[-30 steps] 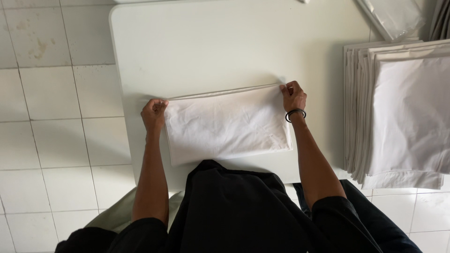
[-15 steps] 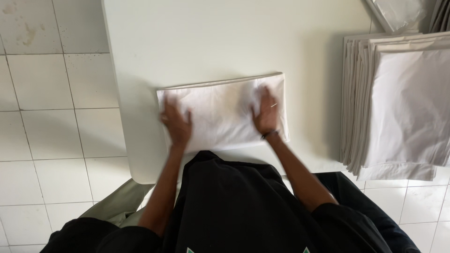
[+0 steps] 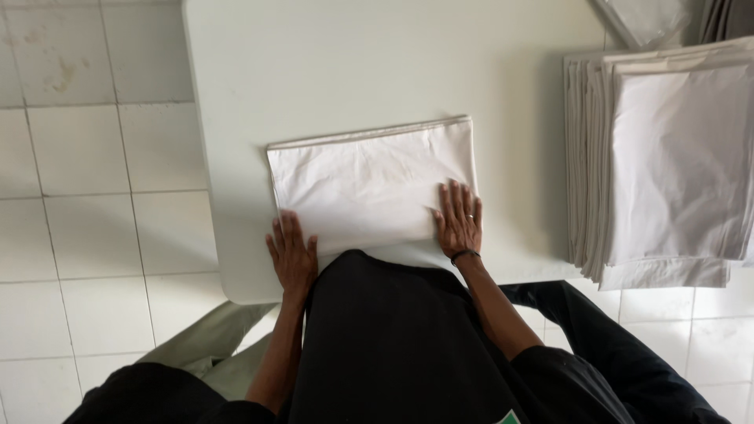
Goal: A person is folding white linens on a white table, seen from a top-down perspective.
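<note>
A laundry workroom: stacked folded linens (image 3: 667,157), white table (image 3: 353,63), tiled floor (image 3: 94,196).

left hand (image 3: 293,255), right hand (image 3: 459,219), flat, fingers spread

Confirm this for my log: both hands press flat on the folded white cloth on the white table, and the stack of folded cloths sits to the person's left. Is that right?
Not quite. The head view shows the stack of folded cloths to the person's right, not left. The rest holds: the left hand and right hand lie flat on the folded white cloth on the white table.
</note>
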